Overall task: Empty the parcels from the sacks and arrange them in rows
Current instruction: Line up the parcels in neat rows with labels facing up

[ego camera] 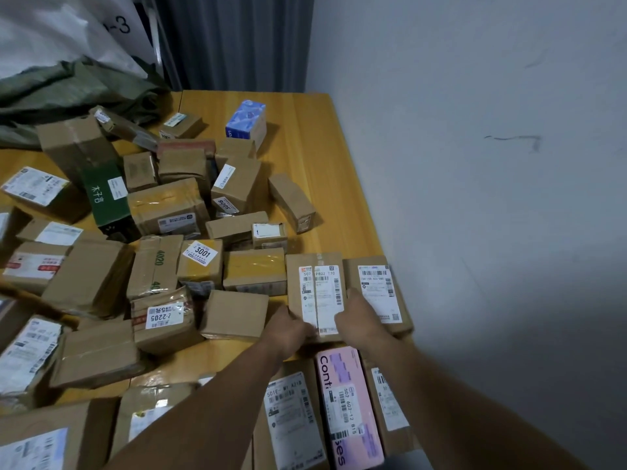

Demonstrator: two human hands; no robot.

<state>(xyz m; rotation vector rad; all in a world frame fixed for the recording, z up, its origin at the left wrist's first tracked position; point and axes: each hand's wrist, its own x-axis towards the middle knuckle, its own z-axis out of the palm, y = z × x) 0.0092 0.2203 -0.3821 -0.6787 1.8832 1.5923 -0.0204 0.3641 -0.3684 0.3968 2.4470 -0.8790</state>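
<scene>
Cardboard box [315, 283] labelled "P802 T70" lies at the bench [305, 130] right edge. The left hand [288, 329] and right hand [358, 317] each have a grip closed on its near end. A pink "Cont" parcel [349, 401] lies nearer.

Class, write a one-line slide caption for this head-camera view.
Left hand and right hand hold a labelled parcel between them on the wooden table, beside a loose heap of boxes.

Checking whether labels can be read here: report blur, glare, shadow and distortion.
Head view: the labelled box gripped by the left hand and right hand is fairly sharp; the parcel at the left edge smears; tape on the brown box glares; the wall darkens toward the lower right; the table edge bows from the wide lens.
</scene>
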